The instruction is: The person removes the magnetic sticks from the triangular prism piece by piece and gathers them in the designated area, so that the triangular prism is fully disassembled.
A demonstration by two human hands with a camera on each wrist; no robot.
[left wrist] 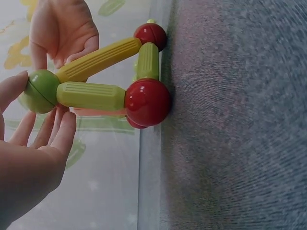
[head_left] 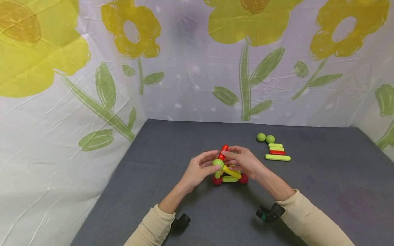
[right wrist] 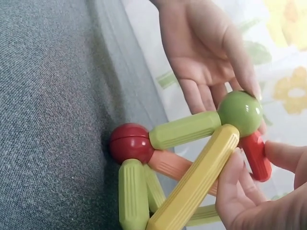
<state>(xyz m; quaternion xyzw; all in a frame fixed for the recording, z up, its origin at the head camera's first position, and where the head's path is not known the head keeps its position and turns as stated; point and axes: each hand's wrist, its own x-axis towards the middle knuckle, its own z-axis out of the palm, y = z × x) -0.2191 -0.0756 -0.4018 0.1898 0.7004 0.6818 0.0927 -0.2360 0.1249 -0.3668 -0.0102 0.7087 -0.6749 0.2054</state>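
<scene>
A small frame of ball-and-stick building pieces stands on the dark table, with red balls [head_left: 243, 178] at its base. A green ball [head_left: 218, 164] sits at its top, joined to a sloping yellow stick [left wrist: 103, 58] and a lime-green stick [left wrist: 91, 97]. My left hand [head_left: 197, 170] pinches that green ball between thumb and fingers. From the ball a short red stick [head_left: 223, 152] points up and away. My right hand [head_left: 246, 161] holds this red stick between thumb and fingers, close beside the yellow stick. An orange stick [right wrist: 173, 165] shows lower in the frame.
Two loose green balls [head_left: 261, 137] lie at the back right. In front of them is a row of lime-green sticks [head_left: 277, 157] with a red stick [head_left: 277, 152] among them. A flower-printed cloth [head_left: 191, 68] hangs behind the table.
</scene>
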